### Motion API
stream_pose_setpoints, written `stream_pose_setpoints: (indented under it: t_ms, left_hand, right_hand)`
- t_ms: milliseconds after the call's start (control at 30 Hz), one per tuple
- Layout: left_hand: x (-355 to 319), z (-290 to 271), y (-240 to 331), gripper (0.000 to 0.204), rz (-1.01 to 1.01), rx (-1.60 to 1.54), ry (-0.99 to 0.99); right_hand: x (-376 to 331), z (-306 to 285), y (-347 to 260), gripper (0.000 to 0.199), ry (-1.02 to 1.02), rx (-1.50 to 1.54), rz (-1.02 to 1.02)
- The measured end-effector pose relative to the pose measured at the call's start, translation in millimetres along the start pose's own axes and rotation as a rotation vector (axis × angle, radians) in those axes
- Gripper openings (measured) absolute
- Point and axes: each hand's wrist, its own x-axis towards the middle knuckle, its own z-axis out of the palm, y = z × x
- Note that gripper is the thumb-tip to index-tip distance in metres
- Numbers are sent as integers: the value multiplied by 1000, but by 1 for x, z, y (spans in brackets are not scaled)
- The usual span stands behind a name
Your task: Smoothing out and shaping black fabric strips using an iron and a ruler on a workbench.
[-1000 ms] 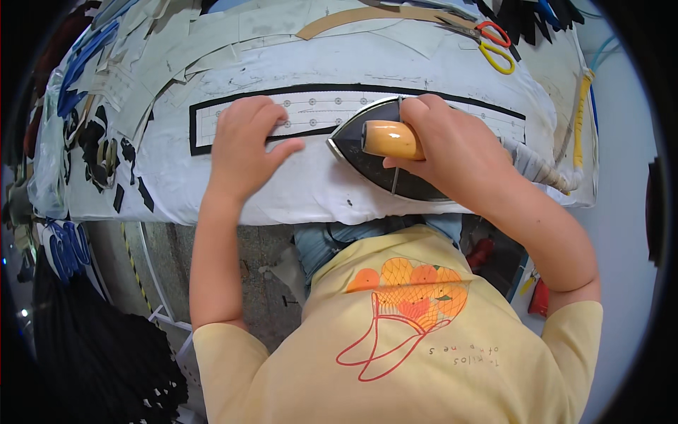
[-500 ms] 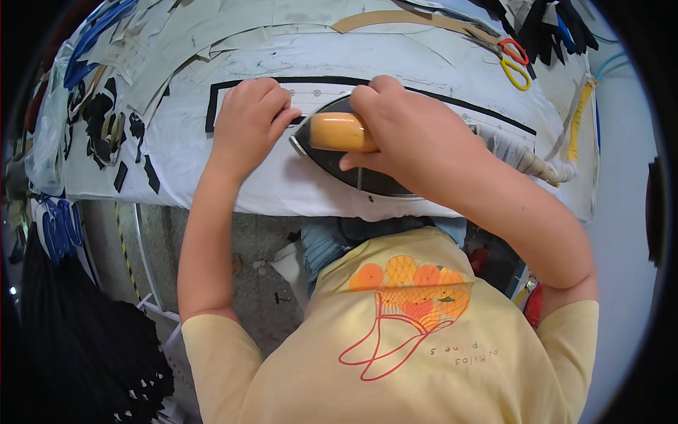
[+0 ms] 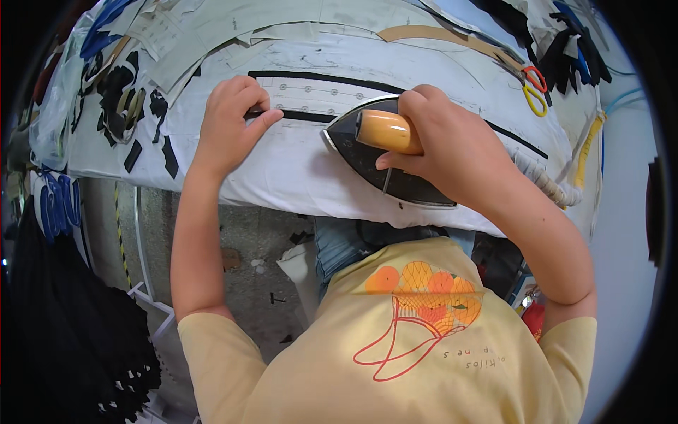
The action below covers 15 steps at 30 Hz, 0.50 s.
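Observation:
My right hand point(image 3: 452, 138) is wrapped round the wooden handle of a dark iron point(image 3: 357, 152), its pointed tip facing left. The iron lies over the middle and lower edge of a long white pattern strip point(image 3: 321, 92) with printed marks. Black fabric point(image 3: 307, 75) borders the strip along its upper and lower edges. At the strip's left end, my left hand point(image 3: 236, 124) is closed, thumb and curled fingers on the black lower edge. Its fingertips are partly hidden. The strip's middle is hidden under the iron and my right hand.
Scissors point(image 3: 534, 95) with red and yellow handles lie at the back right, by a tan curved piece point(image 3: 438, 35). Black scraps point(image 3: 169, 157) lie at the left. Pale paper patterns point(image 3: 191, 53) cover the back. A wrapped cord point(image 3: 554, 185) runs at the right.
The view has turned slightly. My left hand has shifted left along the strip, and the iron sits a little further right. More of the strip shows between them.

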Motion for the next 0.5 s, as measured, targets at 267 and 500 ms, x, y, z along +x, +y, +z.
stream_pose_setpoints:
  t_ms: [267, 500]
  left_hand:
    - [0, 1, -10, 20, 24, 2, 69]
    - [-17, -3, -19, 27, -124, -199, 203]
  right_hand:
    - [30, 8, -40, 45, 40, 9, -109]
    - [51, 16, -57, 50, 37, 51, -133]
